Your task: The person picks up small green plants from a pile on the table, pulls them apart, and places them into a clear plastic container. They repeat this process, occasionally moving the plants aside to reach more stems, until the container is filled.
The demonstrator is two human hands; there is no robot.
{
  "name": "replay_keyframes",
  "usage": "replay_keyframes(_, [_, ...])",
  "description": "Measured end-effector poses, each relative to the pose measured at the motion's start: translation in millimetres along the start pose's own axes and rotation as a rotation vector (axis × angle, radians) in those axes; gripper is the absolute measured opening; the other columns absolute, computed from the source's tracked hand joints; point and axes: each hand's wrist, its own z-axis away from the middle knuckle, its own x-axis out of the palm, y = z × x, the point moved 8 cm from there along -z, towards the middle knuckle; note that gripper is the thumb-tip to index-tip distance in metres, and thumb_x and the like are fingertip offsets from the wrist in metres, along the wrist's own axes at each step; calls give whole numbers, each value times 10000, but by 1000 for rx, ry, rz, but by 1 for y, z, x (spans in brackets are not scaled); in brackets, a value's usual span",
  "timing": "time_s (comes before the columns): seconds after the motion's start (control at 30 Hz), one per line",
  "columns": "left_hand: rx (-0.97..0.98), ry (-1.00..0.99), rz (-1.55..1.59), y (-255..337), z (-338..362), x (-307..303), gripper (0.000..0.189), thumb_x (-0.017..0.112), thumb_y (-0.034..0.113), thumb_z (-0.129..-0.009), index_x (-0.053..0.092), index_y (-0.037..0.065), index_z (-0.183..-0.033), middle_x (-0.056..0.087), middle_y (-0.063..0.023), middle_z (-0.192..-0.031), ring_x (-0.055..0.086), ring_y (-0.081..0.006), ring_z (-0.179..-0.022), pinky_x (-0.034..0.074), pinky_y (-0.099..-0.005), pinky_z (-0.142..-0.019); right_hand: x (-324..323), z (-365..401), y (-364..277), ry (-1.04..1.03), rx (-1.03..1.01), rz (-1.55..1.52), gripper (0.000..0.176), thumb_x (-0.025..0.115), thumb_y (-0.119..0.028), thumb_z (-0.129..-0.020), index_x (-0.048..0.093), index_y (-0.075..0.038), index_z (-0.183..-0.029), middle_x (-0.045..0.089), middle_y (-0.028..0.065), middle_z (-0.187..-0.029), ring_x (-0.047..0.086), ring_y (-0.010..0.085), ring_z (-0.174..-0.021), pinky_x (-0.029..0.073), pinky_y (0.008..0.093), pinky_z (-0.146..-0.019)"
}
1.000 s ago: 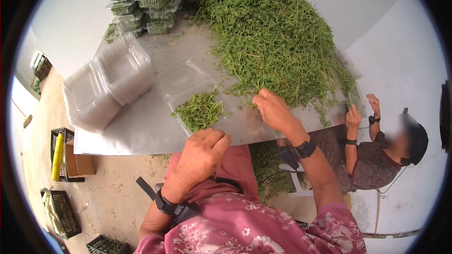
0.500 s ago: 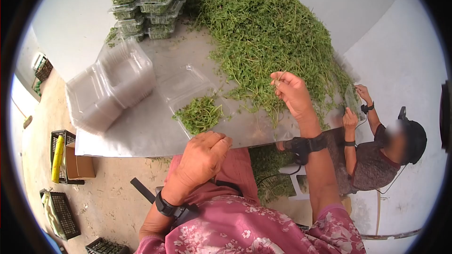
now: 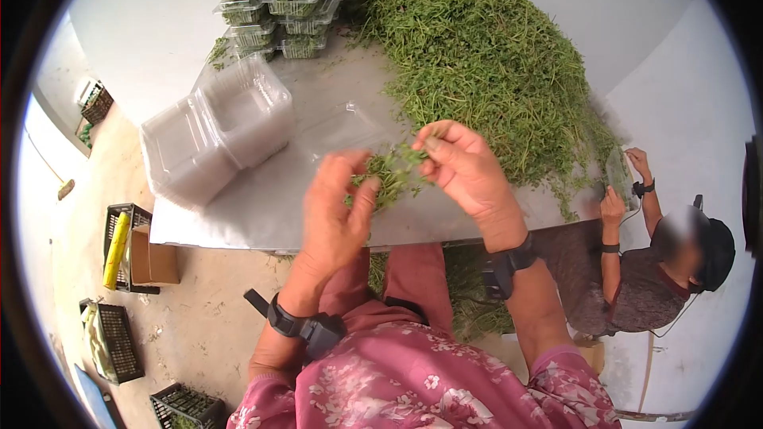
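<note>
My right hand (image 3: 470,168) pinches a small sprig of leafy greens (image 3: 418,155) between thumb and fingers. To its left, my left hand (image 3: 335,210) is slightly blurred, its thumb and fingers apart. Between and below the hands lies a small heap of greens (image 3: 387,183), partly hidden by them. It sits at an open clear plastic clamshell, whose lid (image 3: 338,129) lies flat on the metal table (image 3: 262,218). Behind my right hand rises a large pile of loose greens (image 3: 485,71).
Nested empty clamshells (image 3: 214,135) stand at the table's left. Filled, closed boxes (image 3: 290,4) are stacked at the back. A co-worker (image 3: 648,278) handles a clear container at the pile's right edge. Black crates (image 3: 119,342) and a cardboard box (image 3: 153,258) stand on the floor.
My right hand has moved left and down from the pile, towards the small heap. My left hand has risen from the table's front edge and opened. The whole view has shifted slightly.
</note>
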Motion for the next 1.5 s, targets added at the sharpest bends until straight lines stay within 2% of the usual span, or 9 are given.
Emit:
replay_keyframes(0.17, [-82, 147, -17, -22, -1, -35, 214, 667, 1, -878, 653, 3, -1091, 655, -135, -959, 647, -231, -849, 516, -313, -739, -12, -11, 41, 27, 111, 562, 210, 639, -109, -959, 625, -6, -1143, 703, 85, -1033, 670, 140, -777, 537, 272, -688])
replay_keyframes(0.27, [-121, 71, -90, -22, 1, -37, 182, 666, -3, -875, 660, -3, -1056, 668, -149, -989, 659, -278, -857, 521, -329, -755, -26, -4, 14, 236, -119, 1052, 197, 663, -95, -926, 648, 0, -1098, 710, 102, -1021, 677, 170, -786, 542, 308, -713])
replay_keyframes(0.37, [-40, -38, -186, -18, 6, -22, 158, 673, 7, -890, 670, -13, -1048, 688, -139, -1014, 661, -219, -902, 521, -313, -778, -34, 1, 0, 256, -219, 1093, 171, 673, -80, -894, 665, 3, -1043, 699, 122, -988, 682, 223, -786, 538, 346, -721])
replay_keyframes(0.5, [115, -178, -271, -1, 7, 10, 221, 700, 39, -852, 674, -2, -1067, 673, -188, -1083, 643, -381, -966, 511, -416, -837, -12, 7, -11, 156, -315, 1282, 149, 668, -54, -885, 679, -18, -1029, 674, 117, -944, 659, 249, -819, 510, 349, -727])
replay_keyframes(0.77, [120, -519, -553, -19, 5, 43, 198, 692, 211, -877, 678, 16, -911, 683, -140, -944, 639, -329, -935, 429, -418, -944, 24, 9, 22, -136, -379, 1635, 96, 592, -128, -905, 671, -74, -893, 683, 97, -886, 565, 332, -1161, 316, 526, -1014])
replay_keyframes(1.0, [50, -597, -623, -35, 4, 51, 327, 648, 366, -910, 715, 63, -809, 695, -104, -888, 656, -301, -936, 407, -440, -978, 17, 8, 44, -205, -426, 1787, 73, 595, -108, -919, 658, -69, -921, 684, 90, -942, 532, 360, -1252, 299, 516, -999])
replay_keyframes(1.23, [-65, -653, -535, -44, -6, 48, 180, 682, 226, -834, 695, 47, -818, 682, -144, -873, 651, -358, -897, 454, -452, -913, -25, 10, -14, 123, -428, 1648, 128, 652, -144, -922, 701, -58, -1004, 691, 72, -948, 638, 242, -956, 418, 370, -889])
replay_keyframes(1.4, [-42, -649, -512, -51, -11, 53, 83, 645, 62, -770, 698, 50, -833, 669, -130, -876, 640, -351, -916, 481, -465, -881, -87, -4, -51, 310, -357, 1546, 88, 655, -69, -892, 684, 6, -928, 678, 131, -832, 659, 291, -727, 513, 376, -658])
replay_keyframes(1.5, [15, -673, -585, -56, -10, 59, 108, 610, 25, -771, 699, 70, -811, 669, -103, -908, 629, -339, -974, 477, -456, -883, -99, -17, -48, 304, -215, 1468, 93, 657, -72, -885, 679, 9, -925, 672, 150, -807, 664, 304, -744, 514, 390, -681])
